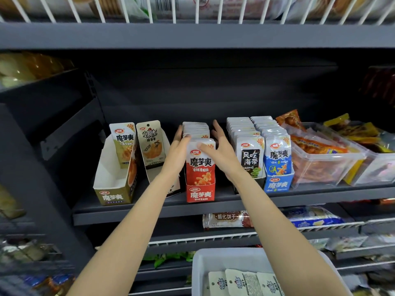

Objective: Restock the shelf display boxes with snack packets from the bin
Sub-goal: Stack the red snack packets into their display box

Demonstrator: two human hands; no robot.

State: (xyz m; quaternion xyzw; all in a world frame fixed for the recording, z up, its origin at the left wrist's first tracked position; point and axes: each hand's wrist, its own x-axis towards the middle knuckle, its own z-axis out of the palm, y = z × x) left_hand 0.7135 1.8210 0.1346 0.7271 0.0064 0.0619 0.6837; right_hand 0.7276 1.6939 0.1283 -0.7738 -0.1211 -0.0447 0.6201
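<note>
A red display box (200, 194) stands on the dark shelf (149, 212), filled with a row of red-and-white snack packets (200, 165). My left hand (178, 151) lies flat against the left side of that row, thumb over the top. On the row's right side my right hand (220, 149) has its fingers spread and its thumb on the front packet. Neither hand is closed around a packet. To the left an olive box (112, 196) holds one packet (124, 144), and a white box (171, 190) holds one brown-print packet (152, 144). A white bin (213, 261) below holds several packets (243, 283).
Right of the red box stand a full dark seaweed-packet box (249, 159) and a full blue box (277, 184). Clear plastic tubs (324, 165) of orange snacks follow. A wire rack (192, 9) hangs overhead. Lower shelves carry biscuit packs (226, 220).
</note>
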